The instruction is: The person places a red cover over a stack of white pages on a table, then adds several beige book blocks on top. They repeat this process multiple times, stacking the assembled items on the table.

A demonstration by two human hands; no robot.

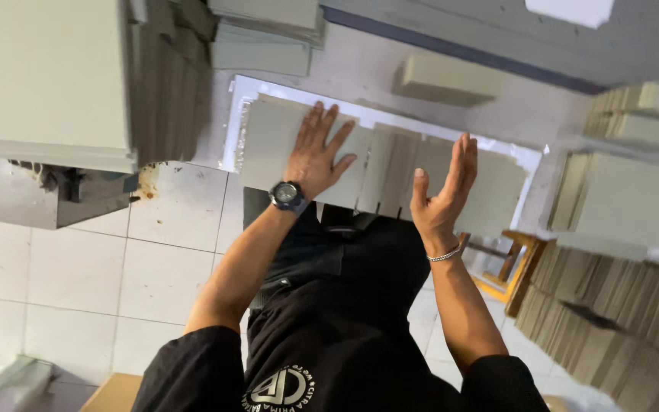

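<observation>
Head view: left hand (316,152) flat on grey boards (379,172), right hand (444,191) open, perhaps touching; stacks (612,282) around.

Small workshop or packing room for grey board, not home. Signs: tall stacks of flat grey cardboard sheets (169,84) at one side, more bundles of same grey board standing on edge (612,297) at other side, loose grey cardboard block (444,78) on work surface. White worktable with worn edge (360,69) carries row of cut grey panels (390,172). Floor of plain white square tiles (162,259), stained near wall. Yellow wooden stool (516,263) beside stacks.
</observation>
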